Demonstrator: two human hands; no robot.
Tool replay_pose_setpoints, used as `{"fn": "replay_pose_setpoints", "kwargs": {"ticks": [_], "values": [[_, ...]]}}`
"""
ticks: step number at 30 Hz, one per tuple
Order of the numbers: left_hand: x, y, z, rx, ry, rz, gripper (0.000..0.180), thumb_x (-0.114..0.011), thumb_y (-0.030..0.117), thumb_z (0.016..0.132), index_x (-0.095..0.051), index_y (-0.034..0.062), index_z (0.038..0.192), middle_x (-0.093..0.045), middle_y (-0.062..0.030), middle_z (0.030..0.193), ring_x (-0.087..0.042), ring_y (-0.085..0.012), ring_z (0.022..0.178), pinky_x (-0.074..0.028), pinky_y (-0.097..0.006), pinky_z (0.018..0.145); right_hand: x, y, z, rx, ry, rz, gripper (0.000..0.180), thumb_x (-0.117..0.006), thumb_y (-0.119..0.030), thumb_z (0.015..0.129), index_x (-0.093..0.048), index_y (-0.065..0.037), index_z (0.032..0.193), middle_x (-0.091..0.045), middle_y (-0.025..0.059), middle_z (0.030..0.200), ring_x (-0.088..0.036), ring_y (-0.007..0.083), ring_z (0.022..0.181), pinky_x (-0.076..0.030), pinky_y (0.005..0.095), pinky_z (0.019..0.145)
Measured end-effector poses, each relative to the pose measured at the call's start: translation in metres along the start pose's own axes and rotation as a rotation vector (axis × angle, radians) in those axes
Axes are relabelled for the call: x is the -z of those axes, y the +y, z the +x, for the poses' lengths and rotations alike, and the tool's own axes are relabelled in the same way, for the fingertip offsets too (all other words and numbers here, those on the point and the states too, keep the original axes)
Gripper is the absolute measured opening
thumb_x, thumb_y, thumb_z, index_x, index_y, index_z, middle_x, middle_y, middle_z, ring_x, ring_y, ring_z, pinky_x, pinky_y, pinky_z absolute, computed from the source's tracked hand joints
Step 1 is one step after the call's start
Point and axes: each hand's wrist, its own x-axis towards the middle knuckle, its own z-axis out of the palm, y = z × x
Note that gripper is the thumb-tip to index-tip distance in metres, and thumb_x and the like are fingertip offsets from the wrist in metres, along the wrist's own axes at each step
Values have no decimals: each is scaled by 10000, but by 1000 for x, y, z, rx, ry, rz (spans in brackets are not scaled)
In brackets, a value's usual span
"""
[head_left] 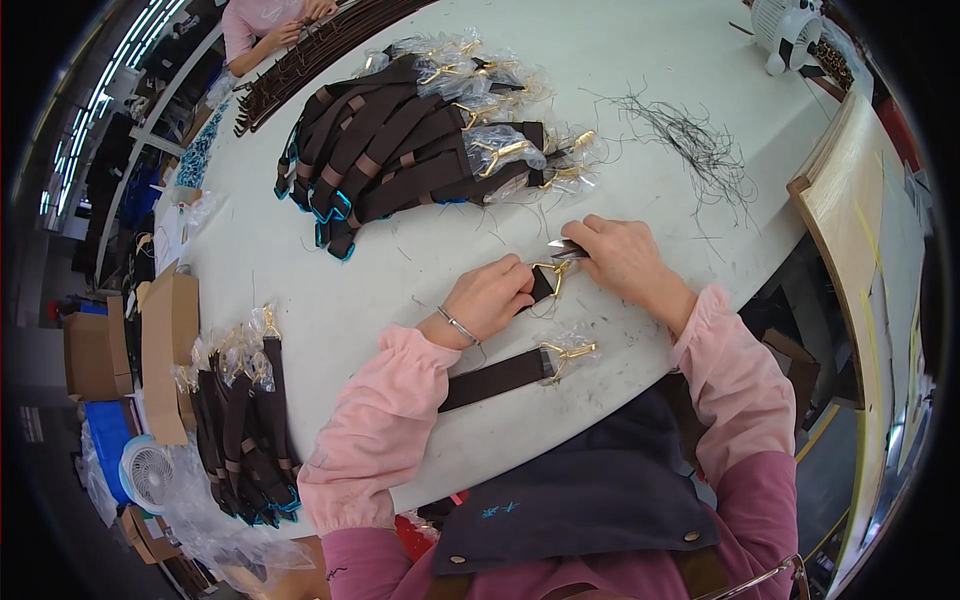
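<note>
My left hand pinches the end of a dark brown strap above the white table, its fingers closed. A gold metal clasp on that strap points toward my right hand. Between the thumb and fingers of that hand is a pair of thread snips, blades pointing left and close above the clasp. Nearer to me, a second dark strap lies on the table, its gold clasp wrapped in clear plastic. My left sleeve partly covers this strap's other end.
Beyond my hands lies a large pile of straps with wrapped clasps. A smaller strap bundle is at left, by a cardboard box. Loose threads and a white fan lie far right. Another person's hand is near brown strips.
</note>
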Motion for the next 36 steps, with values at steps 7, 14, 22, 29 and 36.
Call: {"fn": "replay_pose_setpoints", "kwargs": {"ticks": [7, 14, 22, 29, 36], "values": [[7, 5, 3, -37, -18, -3, 74, -597, 83, 779, -540, 49, 811, -520, -88, 803, -536, -278, 735, -432, -359, 637, 3, -40, -41, -29, -33, 49, 305, -597, -232, 826, -439, 1, 943, -593, 134, 735, -606, 308, 606, -468, 385, 510], [4, 0, 10, 27, -37, -173, 70, -575, 57, 800, -533, 5, 823, -539, -122, 747, -517, -262, 680, -409, -337, 610, -5, -42, -39, -22, -135, 1, 228, -576, -199, 837, -458, -13, 897, -584, 127, 738, -615, 292, 618, -475, 375, 497], [3, -1, 13, 26, -42, -162, 81, -566, 77, 814, -528, 8, 830, -535, -122, 746, -514, -267, 679, -406, -341, 612, -6, -44, -38, 27, -93, -42, 172, -577, -172, 820, -471, -39, 847, -569, 91, 697, -620, 252, 610, -474, 349, 476], [3, -3, 13, 99, 11, -261, 129, -591, 123, 809, -524, 14, 825, -541, -118, 727, -523, -267, 660, -416, -341, 601, -14, -39, -39, 82, -73, -47, 148, -577, -124, 791, -467, -39, 842, -568, 84, 694, -619, 248, 603, -470, 350, 468], [-7, 20, -7, 144, -27, 279, 173, -637, 178, 764, -527, 54, 818, -578, -101, 757, -564, -296, 637, -433, -377, 579, -7, -38, -37, 30, -127, 6, 181, -586, -159, 811, -463, -34, 854, -584, 90, 713, -619, 266, 610, -459, 367, 468]]}}
